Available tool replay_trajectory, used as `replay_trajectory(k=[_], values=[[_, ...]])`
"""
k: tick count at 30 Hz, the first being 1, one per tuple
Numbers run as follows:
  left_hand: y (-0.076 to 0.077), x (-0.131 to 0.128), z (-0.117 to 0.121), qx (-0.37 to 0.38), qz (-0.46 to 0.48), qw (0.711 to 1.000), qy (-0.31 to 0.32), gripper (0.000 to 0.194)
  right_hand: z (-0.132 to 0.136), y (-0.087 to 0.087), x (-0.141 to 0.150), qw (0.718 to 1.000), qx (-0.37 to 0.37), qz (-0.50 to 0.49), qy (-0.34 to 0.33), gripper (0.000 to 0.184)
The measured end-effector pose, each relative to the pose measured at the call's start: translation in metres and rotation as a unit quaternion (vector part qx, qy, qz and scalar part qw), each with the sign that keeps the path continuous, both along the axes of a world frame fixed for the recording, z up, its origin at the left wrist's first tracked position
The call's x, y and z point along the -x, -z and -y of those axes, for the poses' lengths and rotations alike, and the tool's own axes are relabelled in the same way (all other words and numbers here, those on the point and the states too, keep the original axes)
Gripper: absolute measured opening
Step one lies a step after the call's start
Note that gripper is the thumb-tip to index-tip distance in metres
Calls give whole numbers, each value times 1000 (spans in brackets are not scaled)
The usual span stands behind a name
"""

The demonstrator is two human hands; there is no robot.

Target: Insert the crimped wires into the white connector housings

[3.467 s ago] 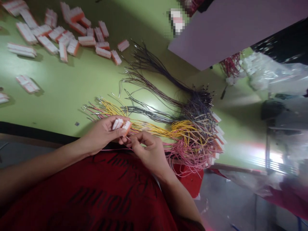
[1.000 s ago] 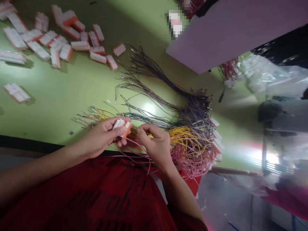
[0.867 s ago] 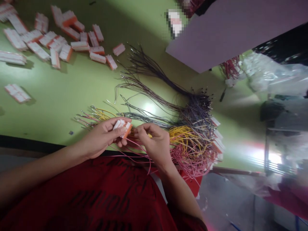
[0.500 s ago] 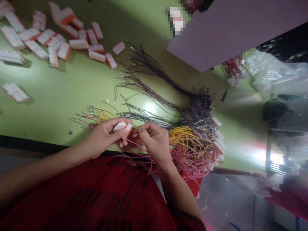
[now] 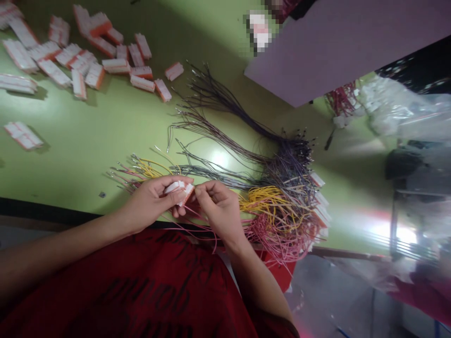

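My left hand [image 5: 157,201] is closed around a white and orange connector housing [image 5: 181,190], thumb on its near side. Close by its orange face, my right hand [image 5: 220,204] pinches with thumb and forefinger; a wire end seems to be between them, mostly hidden by the fingers. Pink wires [image 5: 197,213] run from beneath the housing toward the right. Yellow wires [image 5: 148,166] with metal terminals stick out beyond my left hand. Grey wires [image 5: 214,172] lie just past my right hand.
Several white and orange housings [image 5: 82,61] are scattered at the far left. Dark purple wires [image 5: 229,101] and brown wires [image 5: 221,138] fan out on the green table [image 5: 105,122]. A tangled wire bundle [image 5: 282,206] lies at right. A pale purple panel [image 5: 317,51] juts in, near plastic bags [image 5: 398,103].
My right hand has shifted slightly left, and its fingertips are closer to the housing. My left hand keeps its hold on the housing, almost in the same place.
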State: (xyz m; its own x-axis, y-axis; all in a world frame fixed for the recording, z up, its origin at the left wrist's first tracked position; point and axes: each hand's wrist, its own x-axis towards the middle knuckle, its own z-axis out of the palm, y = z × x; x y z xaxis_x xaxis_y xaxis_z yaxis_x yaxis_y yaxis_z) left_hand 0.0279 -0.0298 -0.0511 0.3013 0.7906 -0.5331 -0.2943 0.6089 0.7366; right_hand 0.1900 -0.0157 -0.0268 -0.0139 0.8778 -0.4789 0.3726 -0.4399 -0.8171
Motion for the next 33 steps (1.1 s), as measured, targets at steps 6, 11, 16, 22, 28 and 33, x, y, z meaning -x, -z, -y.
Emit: replay_trajectory(k=[6, 11, 16, 22, 28, 33], values=[[-4, -2, 0, -2, -14, 1000, 10, 40, 3, 2, -2, 1000, -21, 2, -7, 16], [-3, -3, -6, 9, -21, 1000, 5, 42, -4, 7, -7, 999, -20, -19, -23, 17], [-2, -1, -10, 17, -18, 1000, -7, 46, -15, 9, -8, 999, -28, -30, -29, 16], [1, 1, -12, 14, -11, 1000, 5, 47, -11, 10, -6, 999, -21, -14, -33, 17], [-1, 2, -13, 9, -41, 999, 19, 46, -33, 10, -31, 955, -217, 161, -123, 19], [0, 0, -12, 12, -46, 999, 17, 45, -57, 35, -49, 809, -348, 403, -248, 19]])
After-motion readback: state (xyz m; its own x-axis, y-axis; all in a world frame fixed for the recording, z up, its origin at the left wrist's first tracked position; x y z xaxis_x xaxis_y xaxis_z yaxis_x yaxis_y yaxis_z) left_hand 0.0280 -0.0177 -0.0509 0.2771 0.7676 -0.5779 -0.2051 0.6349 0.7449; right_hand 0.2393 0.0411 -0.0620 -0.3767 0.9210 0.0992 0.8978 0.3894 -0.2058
